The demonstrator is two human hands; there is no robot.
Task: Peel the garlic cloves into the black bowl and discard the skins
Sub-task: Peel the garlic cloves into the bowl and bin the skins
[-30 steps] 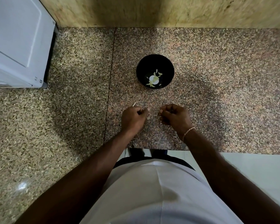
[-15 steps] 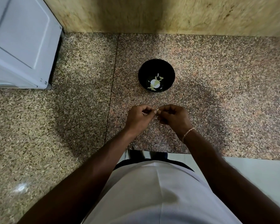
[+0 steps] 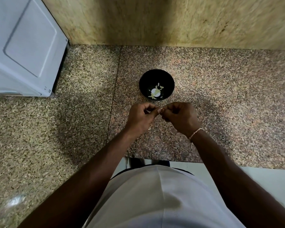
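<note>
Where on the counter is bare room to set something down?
Bare stone lies right of the black bowl toward the wall, and left of it up to the white appliance. Crowded: between bowl and both hands, left hand, right hand.

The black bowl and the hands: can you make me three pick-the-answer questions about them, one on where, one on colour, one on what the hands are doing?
1. Where is the black bowl?
A. Beyond the hands
B. On the white appliance
C. On the floor

2. What colour are the bits in the bowl?
A. Red
B. Pale yellowish-white
C. Blue

3. How are the left hand and right hand?
A. Flat on the counter
B. Inside the bowl
C. Curled, fingertips meeting

Answers: 1 A, the bowl sits farther back on the granite counter; 2 B, the pieces look pale; 3 C, the fingers pinch together, whatever they hold is hidden.
</note>
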